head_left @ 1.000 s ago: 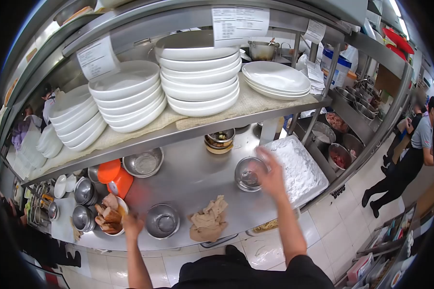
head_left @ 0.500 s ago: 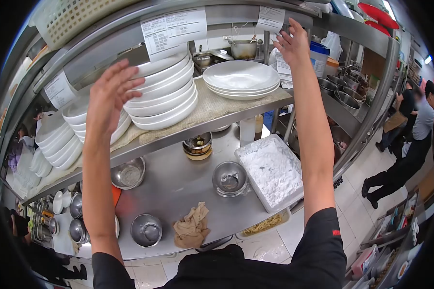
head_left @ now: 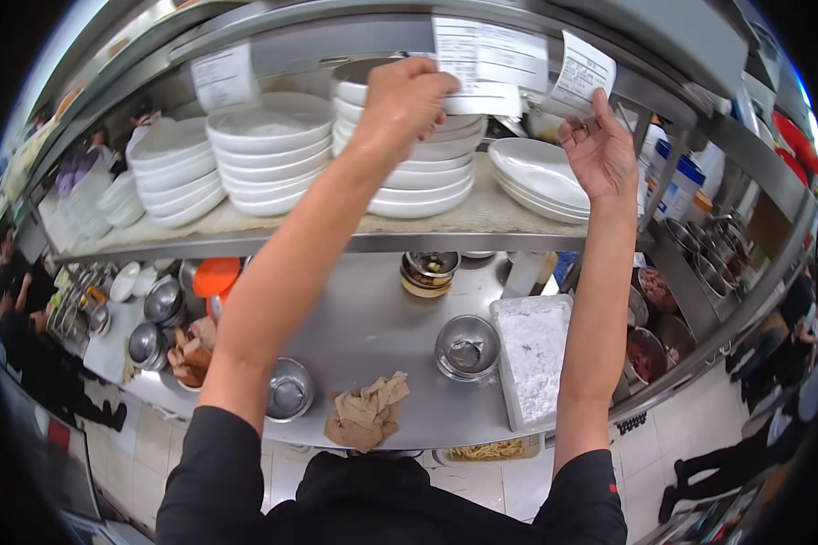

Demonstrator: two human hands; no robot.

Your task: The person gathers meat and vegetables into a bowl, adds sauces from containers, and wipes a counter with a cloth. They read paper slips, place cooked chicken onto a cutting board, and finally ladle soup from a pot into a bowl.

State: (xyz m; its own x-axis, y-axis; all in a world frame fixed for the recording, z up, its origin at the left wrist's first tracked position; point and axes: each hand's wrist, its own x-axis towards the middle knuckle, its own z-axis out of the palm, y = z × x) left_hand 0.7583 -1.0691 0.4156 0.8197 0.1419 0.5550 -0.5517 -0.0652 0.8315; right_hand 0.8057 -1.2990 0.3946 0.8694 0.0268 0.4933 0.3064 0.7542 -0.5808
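Several printed order tickets (head_left: 511,62) hang from the metal rail above the shelf. My left hand (head_left: 402,104) is closed at their left edge, fingers curled; its grip on the paper is partly hidden. Farther right, a single order ticket (head_left: 583,73) hangs at a tilt. My right hand (head_left: 602,154) is under it, palm toward me, with a fingertip touching its lower edge and the other fingers loosely bent. Behind my left hand rises a stack of white plates (head_left: 423,186). Shallow white plates (head_left: 532,177) lie between the hands on the shelf.
Below the shelf, the steel counter (head_left: 373,309) carries metal bowls (head_left: 468,347), a crumpled brown cloth (head_left: 368,411) and a tray of white powder (head_left: 532,363). A container of noodles (head_left: 486,451) sits below the counter's front edge. Other people stand at both sides.
My left hand has moved right, from beside the plates to the tickets, and closed. My right hand has come under the single ticket. The camera view has turned left.
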